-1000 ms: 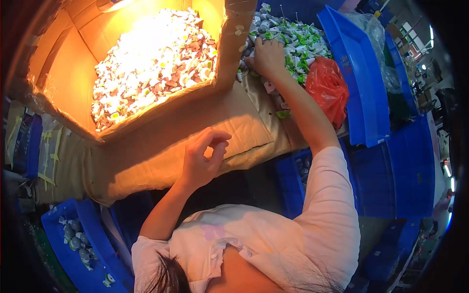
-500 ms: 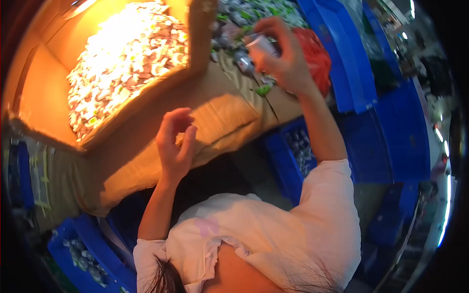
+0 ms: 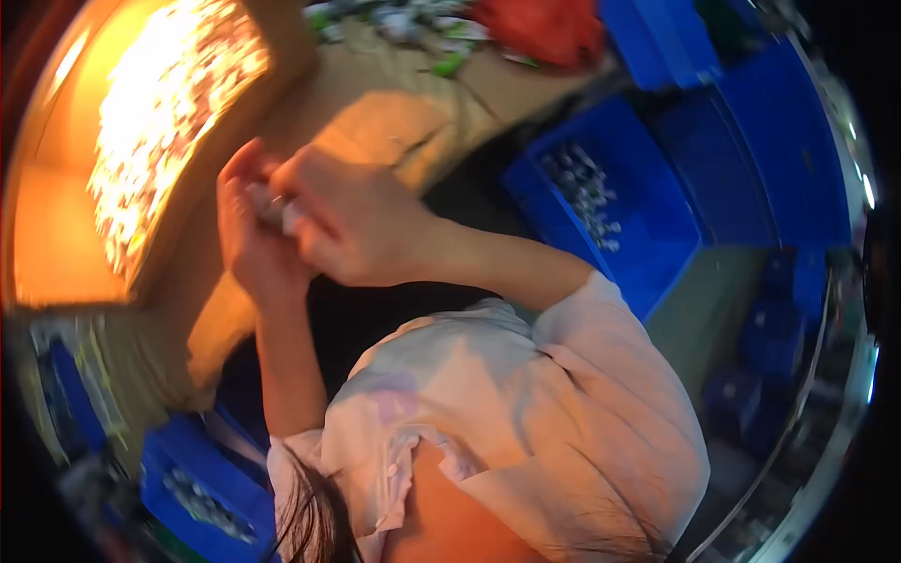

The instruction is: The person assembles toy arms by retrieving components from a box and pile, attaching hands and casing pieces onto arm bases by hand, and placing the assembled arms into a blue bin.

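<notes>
Both hands meet above the brown cardboard and cloth work surface (image 3: pixel 375 117), in front of the lit box. My left hand (image 3: pixel 253 230) has its fingers curled round a small whitish-grey piece (image 3: pixel 270 208). From the right, my right hand (image 3: pixel 352 216) closes its fingertips on the same piece. Blur and the fingers hide most of its shape. To the left, the cardboard box (image 3: pixel 70 267) holds a heap of small pale pieces (image 3: pixel 174 103) under bright light.
White and green pieces (image 3: pixel 413 23) and a red plastic bag (image 3: pixel 544 30) lie at the top. A blue bin (image 3: pixel 657 220) with small grey-white parts (image 3: pixel 582 188) is at the right. Another blue bin (image 3: pixel 169 460) with parts stands at lower left. More blue bins (image 3: pixel 751 169) are at far right.
My right hand has come from the pile at the top, carrying a small piece, down and left to my left hand. The view has shifted, so the box and pile appear higher and farther left.
</notes>
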`<state>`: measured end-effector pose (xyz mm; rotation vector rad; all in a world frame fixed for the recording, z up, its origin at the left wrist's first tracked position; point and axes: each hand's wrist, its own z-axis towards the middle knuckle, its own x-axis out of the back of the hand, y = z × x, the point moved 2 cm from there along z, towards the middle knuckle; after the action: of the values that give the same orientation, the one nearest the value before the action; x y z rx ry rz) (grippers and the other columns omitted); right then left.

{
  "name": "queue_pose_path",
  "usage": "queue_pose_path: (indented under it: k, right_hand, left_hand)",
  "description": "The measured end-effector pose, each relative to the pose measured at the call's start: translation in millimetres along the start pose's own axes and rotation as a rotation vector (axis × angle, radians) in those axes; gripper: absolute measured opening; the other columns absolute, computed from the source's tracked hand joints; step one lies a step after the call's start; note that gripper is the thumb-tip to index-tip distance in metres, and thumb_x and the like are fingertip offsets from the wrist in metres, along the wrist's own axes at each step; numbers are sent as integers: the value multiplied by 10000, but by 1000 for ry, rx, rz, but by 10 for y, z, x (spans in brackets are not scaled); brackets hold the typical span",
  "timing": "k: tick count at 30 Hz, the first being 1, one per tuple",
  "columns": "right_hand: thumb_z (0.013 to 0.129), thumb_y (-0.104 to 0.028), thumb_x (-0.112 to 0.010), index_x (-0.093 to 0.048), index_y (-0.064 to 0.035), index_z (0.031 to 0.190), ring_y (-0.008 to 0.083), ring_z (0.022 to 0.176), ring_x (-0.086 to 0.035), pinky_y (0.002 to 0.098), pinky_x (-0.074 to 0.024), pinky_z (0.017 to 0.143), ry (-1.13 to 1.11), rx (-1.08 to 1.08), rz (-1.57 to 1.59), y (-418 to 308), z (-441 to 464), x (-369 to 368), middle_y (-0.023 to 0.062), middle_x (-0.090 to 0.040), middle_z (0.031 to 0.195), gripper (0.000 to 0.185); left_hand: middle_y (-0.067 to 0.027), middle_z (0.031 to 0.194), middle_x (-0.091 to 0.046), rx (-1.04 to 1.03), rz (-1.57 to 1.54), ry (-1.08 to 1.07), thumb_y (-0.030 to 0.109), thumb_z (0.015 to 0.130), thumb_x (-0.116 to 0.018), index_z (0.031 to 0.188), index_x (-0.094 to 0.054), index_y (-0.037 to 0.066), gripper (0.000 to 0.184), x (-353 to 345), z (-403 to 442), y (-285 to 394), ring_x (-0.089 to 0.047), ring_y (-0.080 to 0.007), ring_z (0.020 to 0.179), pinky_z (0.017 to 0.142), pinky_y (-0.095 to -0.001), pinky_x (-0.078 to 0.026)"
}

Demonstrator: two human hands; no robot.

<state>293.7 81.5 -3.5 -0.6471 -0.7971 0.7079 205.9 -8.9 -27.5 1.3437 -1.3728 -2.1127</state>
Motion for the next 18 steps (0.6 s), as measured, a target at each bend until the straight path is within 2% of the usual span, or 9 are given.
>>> queue_pose_path:
  k: [3,5,8,15,18]
  right_hand:
    - [749,-117,-547,-490,-35,967,226,723,-583,323,-469,640,-20,-45,75,14,58,-15,122,-559,866,240]
    - [762,-97,-576,-489,-29,969,156,731,-559,279,-458,644,-22,-44,96,-30,81,-30,105,-555,857,234]
    - [767,-79,-592,-488,-23,961,119,736,-554,249,-449,623,-21,-12,130,-44,101,-108,89,-560,840,227]
    - [747,-47,-630,-490,-15,948,122,658,-563,230,-447,575,-88,-31,-46,-154,213,-246,70,-571,807,246]
    - [736,-47,-647,-493,-14,950,128,661,-567,230,-446,571,-133,-2,103,-152,257,-317,74,-570,806,266]
  left_hand:
    - [-87,920,-536,-144,-77,-99,244,962,-334,1157,-465,-7,344,26,74,29,-522,-147,865,782,-289,-450]
    - [-103,911,-554,-171,-131,-115,281,964,-334,1157,-462,-4,367,-4,62,94,-531,-162,876,782,-299,-449]
    - [-137,936,-578,-196,-239,-154,333,962,-328,1168,-444,3,406,22,55,144,-557,-218,884,797,-334,-455]
    - [-162,970,-587,-281,-242,-132,382,955,-303,1194,-432,31,444,182,24,295,-574,-241,895,809,-361,-454]
    - [-168,974,-590,-289,-287,-112,407,948,-305,1211,-418,43,463,240,-3,345,-582,-247,887,810,-363,-461]
